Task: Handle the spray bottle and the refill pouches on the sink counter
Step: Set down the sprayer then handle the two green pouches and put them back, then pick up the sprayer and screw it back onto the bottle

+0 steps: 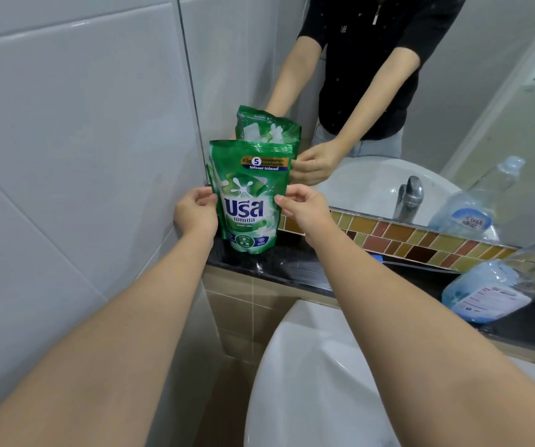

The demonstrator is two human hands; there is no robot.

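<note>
A green refill pouch (249,195) stands upright on the dark counter (295,269) in the corner by the tiled wall and the mirror. A second green pouch (210,175) peeks out just behind its left edge. My left hand (195,211) pinches the front pouch's left edge. My right hand (301,208) pinches its right edge, thumb on the front. A clear bottle with blue liquid (492,291) stands on the counter at the right; its top is cut off by the frame edge.
The mirror (388,91) behind the counter reflects the pouches, my arms, the faucet and the bottle. A strip of brown mosaic tiles (421,241) runs under it. A white basin (317,382) lies below my right arm.
</note>
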